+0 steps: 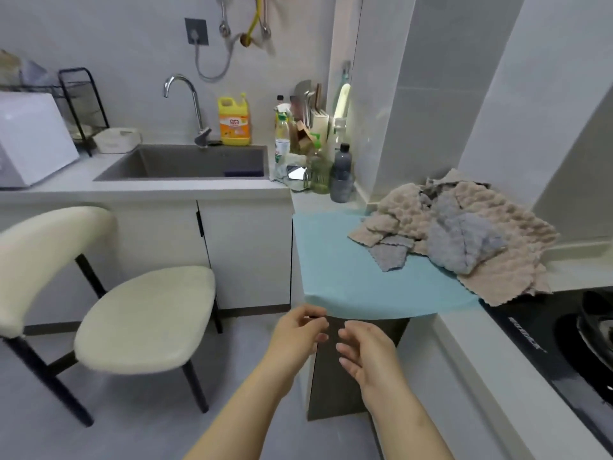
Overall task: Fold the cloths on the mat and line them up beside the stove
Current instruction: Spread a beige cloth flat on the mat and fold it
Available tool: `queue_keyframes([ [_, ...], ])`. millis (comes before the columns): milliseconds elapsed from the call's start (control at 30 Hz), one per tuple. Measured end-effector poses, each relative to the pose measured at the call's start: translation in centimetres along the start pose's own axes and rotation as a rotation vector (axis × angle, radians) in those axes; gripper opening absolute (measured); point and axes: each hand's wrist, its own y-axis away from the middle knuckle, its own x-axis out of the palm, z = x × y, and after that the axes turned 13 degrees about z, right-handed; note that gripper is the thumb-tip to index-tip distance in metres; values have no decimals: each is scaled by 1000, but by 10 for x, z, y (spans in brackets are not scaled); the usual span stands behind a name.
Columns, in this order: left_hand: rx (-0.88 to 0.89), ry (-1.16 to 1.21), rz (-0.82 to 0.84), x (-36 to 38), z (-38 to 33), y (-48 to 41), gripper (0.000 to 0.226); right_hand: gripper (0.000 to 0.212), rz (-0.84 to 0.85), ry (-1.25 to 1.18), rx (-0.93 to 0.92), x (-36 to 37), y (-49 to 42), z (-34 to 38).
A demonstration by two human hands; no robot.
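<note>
A loose heap of beige cloths (497,224) and grey cloths (461,240) lies crumpled on the far right part of a light blue mat (348,277) on the counter. One grey cloth (389,255) sticks out flat at the heap's left. The black stove (564,343) sits to the right, and the heap's edge hangs over its corner. My left hand (298,330) and my right hand (365,350) hover close together in front of the mat's near edge, below the counter top. Their fingers are loosely curled and they hold nothing.
Bottles (341,174) and a knife block stand behind the mat. Left of these are a sink (185,164) with a tap and a yellow detergent jug (234,121). A cream chair (142,313) stands on the floor at the left.
</note>
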Motion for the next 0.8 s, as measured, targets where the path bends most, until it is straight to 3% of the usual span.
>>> queue_keyframes([
  [433,-23,-38,84,-49,-67,-237,12,11,-219,-10,-79,-1,-233,93],
  [800,0,-224,449,-30,-89,-397,12,7,-681,0,-219,-39,-333,114],
])
